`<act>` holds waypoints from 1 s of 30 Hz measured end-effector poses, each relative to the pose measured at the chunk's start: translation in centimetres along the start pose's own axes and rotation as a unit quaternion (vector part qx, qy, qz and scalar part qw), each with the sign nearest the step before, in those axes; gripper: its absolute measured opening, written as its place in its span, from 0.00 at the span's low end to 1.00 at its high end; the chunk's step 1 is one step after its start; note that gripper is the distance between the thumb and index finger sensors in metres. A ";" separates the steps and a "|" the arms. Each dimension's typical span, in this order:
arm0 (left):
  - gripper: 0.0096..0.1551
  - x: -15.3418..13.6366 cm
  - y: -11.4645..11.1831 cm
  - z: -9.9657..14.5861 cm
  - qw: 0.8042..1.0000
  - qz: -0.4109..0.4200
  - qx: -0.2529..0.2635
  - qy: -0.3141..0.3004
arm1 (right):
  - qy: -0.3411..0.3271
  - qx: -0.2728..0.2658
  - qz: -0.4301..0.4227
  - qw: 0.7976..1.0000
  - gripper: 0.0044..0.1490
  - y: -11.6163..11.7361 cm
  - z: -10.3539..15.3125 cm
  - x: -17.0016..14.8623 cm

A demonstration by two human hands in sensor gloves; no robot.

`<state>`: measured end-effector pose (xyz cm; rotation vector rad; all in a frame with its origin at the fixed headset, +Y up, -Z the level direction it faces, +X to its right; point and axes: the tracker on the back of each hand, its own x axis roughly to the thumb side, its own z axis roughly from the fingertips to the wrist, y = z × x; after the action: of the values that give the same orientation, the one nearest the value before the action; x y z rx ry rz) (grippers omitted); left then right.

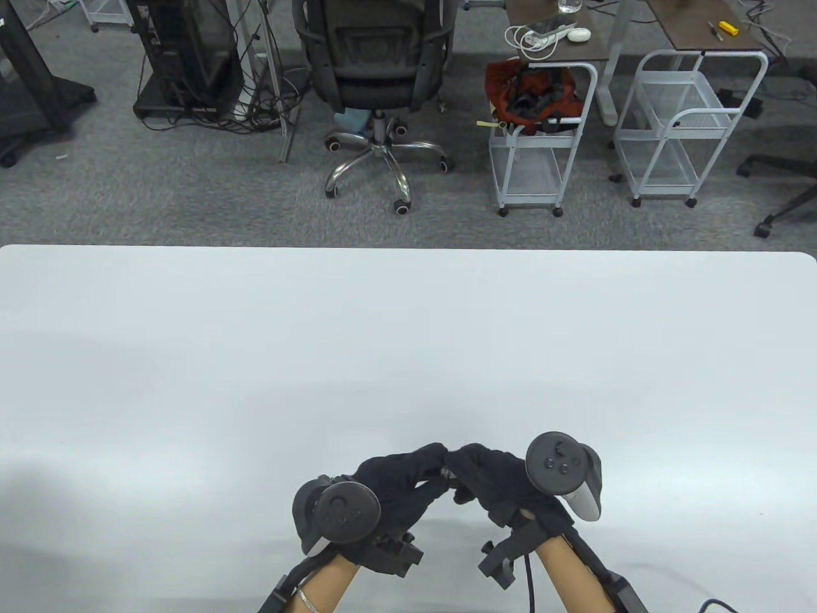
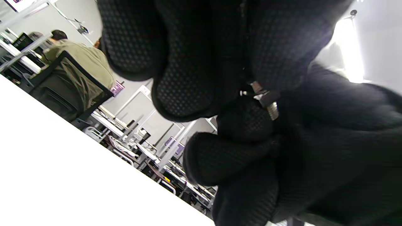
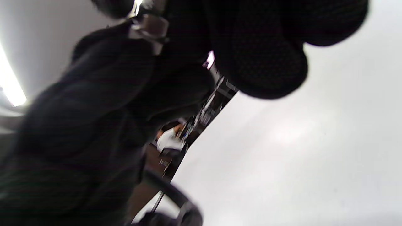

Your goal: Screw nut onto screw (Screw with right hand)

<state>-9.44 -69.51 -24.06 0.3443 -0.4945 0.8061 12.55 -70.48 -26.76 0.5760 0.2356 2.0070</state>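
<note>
My two gloved hands meet fingertip to fingertip low in the middle of the white table [image 1: 408,332], raised a little above it. A small metal screw [image 2: 272,110] with a nut [image 2: 263,97] on its thread sits between them, mostly hidden by fingers. My left hand [image 1: 435,465] pinches the screw's end. My right hand [image 1: 461,480] pinches around the nut from the other side. A glint of metal [image 1: 447,474] shows in the table view. In the right wrist view the metal part [image 3: 150,28] is blurred near the top.
The table's far edge [image 1: 408,249] runs across the middle of the table view. Beyond it on the floor stand an office chair [image 1: 376,76] and two white wire carts [image 1: 542,147].
</note>
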 end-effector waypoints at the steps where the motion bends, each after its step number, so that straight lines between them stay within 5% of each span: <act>1: 0.23 0.0 0.1 0.0 1.000 0.005 0.000 -0.002 | 0.008 0.021 0.003 1.000 0.33 0.1 0.0 0.1; 6: 0.23 0.5 -0.1 0.0 1.000 0.010 -0.007 -0.019 | -0.002 -0.091 0.039 0.995 0.31 0.0 0.2 0.0; 11: 0.23 0.3 0.0 0.0 1.000 -0.004 -0.002 -0.014 | 0.007 0.008 0.026 1.000 0.33 -0.2 0.1 0.2; 16: 0.23 0.2 -0.2 0.0 1.000 0.016 -0.007 -0.010 | -0.005 -0.077 0.056 0.995 0.31 0.0 0.2 0.3; 21: 0.23 0.1 -0.1 0.0 1.000 0.003 0.000 -0.009 | 0.004 0.015 0.023 1.000 0.33 -0.2 0.1 0.3; 26: 0.23 0.2 -0.2 0.0 1.000 0.031 -0.004 -0.002 | -0.012 -0.088 0.045 0.995 0.30 -0.2 0.3 0.4; 30: 0.23 0.1 0.0 0.0 1.000 0.008 0.002 -0.002 | -0.006 0.002 0.022 1.000 0.33 -0.2 0.0 0.3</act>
<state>-9.37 -69.45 -23.95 0.3463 -0.4995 0.8224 12.56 -70.14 -26.69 0.5990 0.2208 2.0460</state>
